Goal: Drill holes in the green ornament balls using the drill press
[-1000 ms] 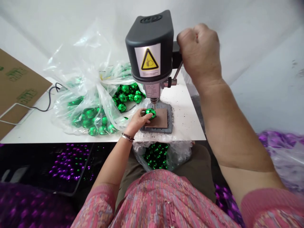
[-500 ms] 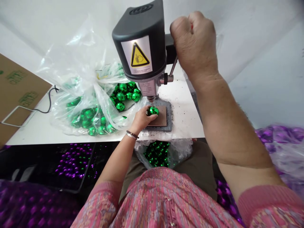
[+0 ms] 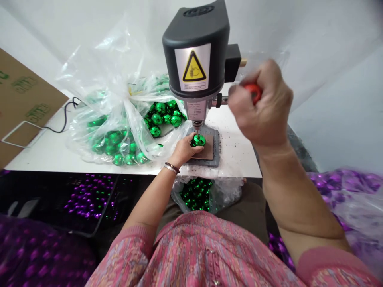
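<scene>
My left hand (image 3: pixel 184 150) pinches a shiny green faceted ball (image 3: pixel 198 140) between thumb and fingers. The ball rests on a brown board (image 3: pixel 206 149) on the grey base (image 3: pixel 216 157) of a small drill press (image 3: pixel 197 52). The bit (image 3: pixel 197 129) comes down onto the top of the ball; whether it has gone in, I cannot tell. On the right, my right hand (image 3: pixel 263 103), a little blurred, is wrapped round the red knob (image 3: pixel 253 92) of the feed lever.
Clear plastic bags (image 3: pixel 131 115) of green balls stand left of the press. An open bag of green balls (image 3: pixel 196 195) sits below the table edge. A cardboard box (image 3: pixel 26 99) is at left, a black tray (image 3: pixel 56 203) under the table, purple bags (image 3: pixel 347 187) at right.
My right hand has pulled the lever down and toward me, and its red knob now shows. The bit sits lower, at the ball. My left hand still holds the ball; the view has shifted.
</scene>
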A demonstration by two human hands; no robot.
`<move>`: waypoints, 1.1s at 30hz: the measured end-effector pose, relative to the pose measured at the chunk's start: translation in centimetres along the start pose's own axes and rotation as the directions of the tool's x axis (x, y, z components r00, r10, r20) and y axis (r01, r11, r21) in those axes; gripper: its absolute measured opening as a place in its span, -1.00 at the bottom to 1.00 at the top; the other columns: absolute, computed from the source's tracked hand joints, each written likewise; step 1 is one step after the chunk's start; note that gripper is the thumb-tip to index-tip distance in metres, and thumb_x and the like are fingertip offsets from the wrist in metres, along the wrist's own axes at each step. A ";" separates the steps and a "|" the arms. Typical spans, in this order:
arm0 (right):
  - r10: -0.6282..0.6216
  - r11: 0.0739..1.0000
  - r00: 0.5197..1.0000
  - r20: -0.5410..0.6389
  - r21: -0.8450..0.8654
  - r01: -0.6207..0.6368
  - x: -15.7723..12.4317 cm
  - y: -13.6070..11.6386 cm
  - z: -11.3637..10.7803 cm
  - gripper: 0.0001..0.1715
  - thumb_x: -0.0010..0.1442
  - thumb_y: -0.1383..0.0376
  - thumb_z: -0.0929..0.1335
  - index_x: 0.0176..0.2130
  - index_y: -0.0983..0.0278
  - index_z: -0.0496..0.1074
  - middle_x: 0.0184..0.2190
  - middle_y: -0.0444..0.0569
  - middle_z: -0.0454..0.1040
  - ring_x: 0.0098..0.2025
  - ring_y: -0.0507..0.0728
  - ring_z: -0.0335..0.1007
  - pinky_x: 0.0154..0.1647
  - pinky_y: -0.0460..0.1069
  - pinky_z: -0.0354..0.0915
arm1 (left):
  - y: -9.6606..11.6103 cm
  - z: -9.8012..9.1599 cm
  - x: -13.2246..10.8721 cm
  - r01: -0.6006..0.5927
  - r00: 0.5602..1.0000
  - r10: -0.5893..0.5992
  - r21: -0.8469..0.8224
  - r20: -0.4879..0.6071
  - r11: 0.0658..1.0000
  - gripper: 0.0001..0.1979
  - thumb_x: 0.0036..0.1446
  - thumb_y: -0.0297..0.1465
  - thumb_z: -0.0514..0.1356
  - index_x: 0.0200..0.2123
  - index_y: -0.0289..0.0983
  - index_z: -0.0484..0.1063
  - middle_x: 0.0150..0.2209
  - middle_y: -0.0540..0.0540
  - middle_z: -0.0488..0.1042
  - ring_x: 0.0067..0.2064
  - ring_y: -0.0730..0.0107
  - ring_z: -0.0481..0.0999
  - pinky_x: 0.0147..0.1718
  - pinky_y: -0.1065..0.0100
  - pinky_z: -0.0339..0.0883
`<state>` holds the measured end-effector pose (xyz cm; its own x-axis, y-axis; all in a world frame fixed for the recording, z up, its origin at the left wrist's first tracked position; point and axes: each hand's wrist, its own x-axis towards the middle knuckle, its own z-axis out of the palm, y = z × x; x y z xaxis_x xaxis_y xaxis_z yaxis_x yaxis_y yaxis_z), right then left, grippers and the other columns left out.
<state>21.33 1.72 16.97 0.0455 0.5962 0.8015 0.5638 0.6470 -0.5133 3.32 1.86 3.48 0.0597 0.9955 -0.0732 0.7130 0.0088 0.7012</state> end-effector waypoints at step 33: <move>-0.187 0.980 0.947 -0.261 -0.111 0.163 -4.8 1.6 2.2 -0.87 0.28 0.28 0.26 -0.34 0.22 0.26 -0.51 -0.20 0.23 -0.50 -0.06 0.16 -0.44 -0.09 0.16 | -0.5 -0.3 0.0 -0.039 0.999 0.044 -0.126 0.030 0.991 -0.32 -0.01 -0.37 0.37 0.22 -0.32 0.38 0.04 -0.18 0.57 0.03 0.16 0.55 0.09 0.22 0.37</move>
<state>20.23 0.94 11.62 0.1528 0.3199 0.9351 0.6520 0.6784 -0.3386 2.71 1.85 3.36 0.1119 0.9916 -0.0641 0.6162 -0.0187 0.7874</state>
